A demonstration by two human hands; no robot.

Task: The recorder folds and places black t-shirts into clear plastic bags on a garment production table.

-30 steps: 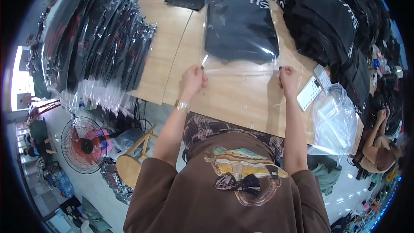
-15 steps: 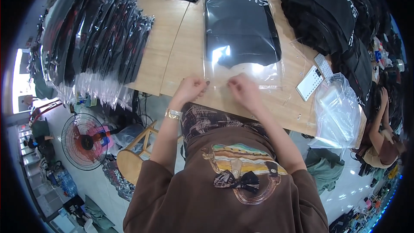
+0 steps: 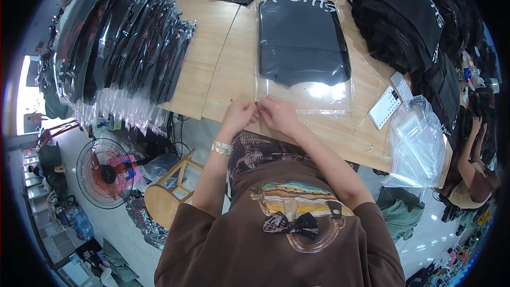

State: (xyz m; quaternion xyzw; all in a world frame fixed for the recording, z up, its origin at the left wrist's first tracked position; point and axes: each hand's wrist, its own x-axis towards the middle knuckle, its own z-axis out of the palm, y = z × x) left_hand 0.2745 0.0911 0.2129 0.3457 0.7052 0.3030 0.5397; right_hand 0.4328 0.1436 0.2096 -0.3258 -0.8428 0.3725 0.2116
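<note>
seemingly left hand (image 3: pixel 240 116), right hand (image 3: pixel 278 115), fingertips meeting at near-left corner, clear rectangular plastic bag (image 3: pixel 297 102) around folded black fabric garment (image 3: pixel 304 42); can't tell grasp; best keep edge flat.

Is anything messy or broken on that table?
Nothing looks broken or spilled. A bit messy, though: the black clothes on the right lie in a slumped heap, not lined up like the bagged ones on the left. Crumpled clear plastic seems to poke past the near edge of the table.
</note>
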